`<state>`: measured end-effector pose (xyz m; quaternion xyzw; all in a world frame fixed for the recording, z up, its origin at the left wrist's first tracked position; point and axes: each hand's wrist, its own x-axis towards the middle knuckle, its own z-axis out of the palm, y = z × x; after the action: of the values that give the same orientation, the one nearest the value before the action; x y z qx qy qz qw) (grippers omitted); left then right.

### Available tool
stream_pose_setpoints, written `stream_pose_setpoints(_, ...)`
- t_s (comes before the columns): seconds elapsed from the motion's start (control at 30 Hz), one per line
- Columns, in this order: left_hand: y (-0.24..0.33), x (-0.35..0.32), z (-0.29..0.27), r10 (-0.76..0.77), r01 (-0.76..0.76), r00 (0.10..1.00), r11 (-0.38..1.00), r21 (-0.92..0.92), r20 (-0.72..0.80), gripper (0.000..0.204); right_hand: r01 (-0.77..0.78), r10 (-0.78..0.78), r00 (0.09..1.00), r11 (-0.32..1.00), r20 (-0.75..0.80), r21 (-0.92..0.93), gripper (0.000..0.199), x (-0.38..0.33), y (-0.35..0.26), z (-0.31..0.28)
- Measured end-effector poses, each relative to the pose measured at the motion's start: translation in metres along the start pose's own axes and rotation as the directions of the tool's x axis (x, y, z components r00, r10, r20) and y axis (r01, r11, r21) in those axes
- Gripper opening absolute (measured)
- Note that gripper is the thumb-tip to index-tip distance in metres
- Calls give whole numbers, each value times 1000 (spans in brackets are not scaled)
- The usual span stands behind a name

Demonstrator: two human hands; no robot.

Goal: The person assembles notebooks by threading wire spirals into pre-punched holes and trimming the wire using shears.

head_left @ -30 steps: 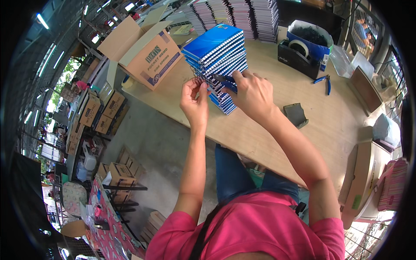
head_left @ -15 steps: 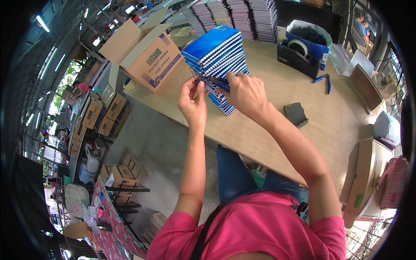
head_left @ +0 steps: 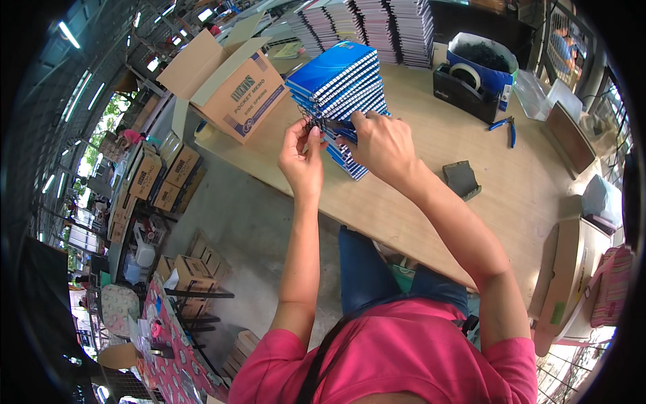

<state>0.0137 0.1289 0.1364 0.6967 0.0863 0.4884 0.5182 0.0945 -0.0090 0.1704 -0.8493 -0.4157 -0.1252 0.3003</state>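
A tall, uneven stack of blue spiral notebooks stands on the table just beyond my hands, its bound edges toward me. In front of the stack's left side, my left hand is closed, thumb and fingers pinching a tangle of thin dark wire. My right hand wraps round blue-handled pliers whose dark jaws point left, at the wire. The fingers partly hide the pliers' handles, and the jaw tips are lost among the wire strands.
An opened carton stands left of the notebooks. Stacks of bound books are behind. Rightward lie a black tape dispenser, a blue bin of dark wire, second blue pliers and a small dark tray on the wooden table.
Both hands keep their grips at nearly the same place by the notebook stack. The whole view has shifted very slightly.
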Motion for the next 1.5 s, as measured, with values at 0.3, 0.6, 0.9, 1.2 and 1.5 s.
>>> stream_pose_setpoints(0.3,12,-1,-6,-66,66,998,998,-4,13,23,21,-25,973,1000,-229,-22,47,-18,7,-7)
stream_pose_setpoints(0.6,25,10,6,-7,6,1000,999,33,19,20,57,-69,962,997,-264,-54,43,-12,-1,-6)
stream_pose_setpoints(0.9,20,13,2,20,-18,1000,996,88,-22,18,43,-27,962,998,-271,55,41,-8,5,-8)
stream_pose_setpoints(1.2,21,13,4,36,-35,999,995,95,-4,18,65,-78,953,996,-294,-53,41,-3,0,-9)
stream_pose_setpoints(1.5,30,19,5,62,-62,998,994,90,-2,21,71,-58,970,997,-236,44,38,-2,5,-13)
